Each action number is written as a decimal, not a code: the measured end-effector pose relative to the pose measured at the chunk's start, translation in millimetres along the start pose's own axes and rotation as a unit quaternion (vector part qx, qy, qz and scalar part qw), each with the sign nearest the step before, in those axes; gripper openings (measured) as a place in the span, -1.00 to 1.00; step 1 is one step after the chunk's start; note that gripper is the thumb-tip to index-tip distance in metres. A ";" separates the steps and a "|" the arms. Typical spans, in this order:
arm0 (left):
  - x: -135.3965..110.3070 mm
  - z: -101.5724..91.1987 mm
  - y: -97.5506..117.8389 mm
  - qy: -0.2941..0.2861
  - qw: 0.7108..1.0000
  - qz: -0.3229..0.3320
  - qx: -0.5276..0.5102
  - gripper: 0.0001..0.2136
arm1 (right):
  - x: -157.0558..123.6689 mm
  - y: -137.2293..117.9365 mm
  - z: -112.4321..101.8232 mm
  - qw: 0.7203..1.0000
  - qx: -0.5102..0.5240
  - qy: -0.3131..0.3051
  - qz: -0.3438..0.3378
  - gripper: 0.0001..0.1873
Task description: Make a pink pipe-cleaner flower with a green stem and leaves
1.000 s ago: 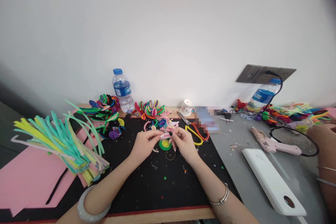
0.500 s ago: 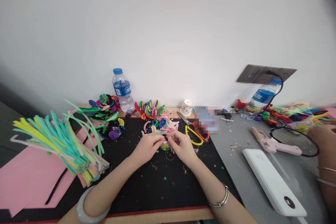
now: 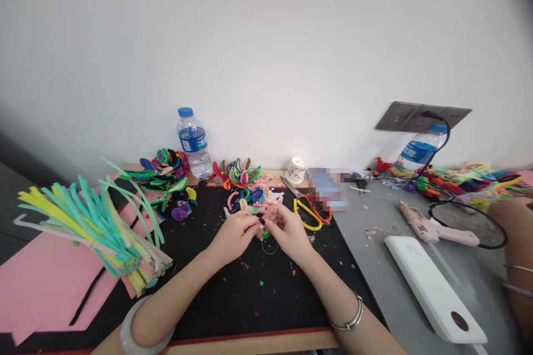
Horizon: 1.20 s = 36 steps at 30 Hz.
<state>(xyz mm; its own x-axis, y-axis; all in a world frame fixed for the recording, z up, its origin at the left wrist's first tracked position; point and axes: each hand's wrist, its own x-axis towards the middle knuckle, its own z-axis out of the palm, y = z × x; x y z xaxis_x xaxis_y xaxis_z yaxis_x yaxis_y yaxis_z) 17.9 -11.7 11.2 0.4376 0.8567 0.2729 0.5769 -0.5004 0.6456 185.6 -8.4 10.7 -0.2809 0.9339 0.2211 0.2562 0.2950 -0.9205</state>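
My left hand [image 3: 238, 234] and my right hand [image 3: 286, 231] meet over the black mat [image 3: 250, 299], fingertips pinched close together. Between them is a small black piece [image 3: 262, 221], too small to name. Just below the fingertips shows a bit of green and white [image 3: 265, 233], with a thin ring [image 3: 270, 249] beneath it. Behind my hands lies a pile of curled pink, blue and green pipe cleaner pieces [image 3: 255, 197]. A pair of scissors [image 3: 310, 221] with yellow and orange handles rests to the right of my right hand.
A bundle of pipe cleaners [image 3: 95, 227] lies left on pink sheets [image 3: 37, 283]. Water bottles [image 3: 194, 147] and a paper cup [image 3: 296, 172] stand along the wall. On the grey right side are a glue gun [image 3: 437, 230], a white power bank [image 3: 433, 288] and another person's arm [image 3: 516, 244].
My fingers have shifted slightly around the small black piece, which shows more clearly now. Everything else stays in place apart from a slight camera shift.
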 end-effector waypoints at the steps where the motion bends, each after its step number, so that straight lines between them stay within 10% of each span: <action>1: -0.5 0.0 0.1 0.011 1.000 0.000 0.006 -0.71 | -0.1 -0.7 0.7 1.000 0.003 0.010 0.006 -0.93; 12: -5.9 6.7 2.9 0.018 0.986 0.094 0.133 -0.71 | 2.2 1.2 6.1 0.994 -0.093 -0.031 0.043 -0.70; 20: -0.2 -9.0 9.2 -0.081 0.989 -0.009 -0.127 -0.66 | 1.6 -11.1 -7.0 0.990 -0.088 -0.106 -0.012 -0.74; 31: -2.9 -0.4 1.4 -0.204 0.801 -0.145 -0.544 -0.67 | -10.1 -31.7 -3.3 0.991 -0.017 -0.101 -0.086 -0.69; 33: -2.6 0.1 2.9 -0.191 0.811 -0.151 -0.532 -0.67 | -8.1 -29.0 -4.2 0.992 -0.018 -0.096 -0.075 -0.67; 36: -1.4 -2.0 8.3 -0.136 0.903 -0.109 -0.392 -0.67 | -1.6 -17.8 -6.6 0.997 0.012 -0.071 -0.022 -0.63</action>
<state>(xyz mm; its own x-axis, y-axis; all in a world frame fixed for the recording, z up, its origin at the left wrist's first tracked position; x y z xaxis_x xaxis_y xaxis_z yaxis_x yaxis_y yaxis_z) 20.7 -16.8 17.6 0.5875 0.8082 -0.0393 0.0514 0.0112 0.9986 187.6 -13.8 28.9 -0.4199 0.8819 0.2145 0.2192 0.3279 -0.9189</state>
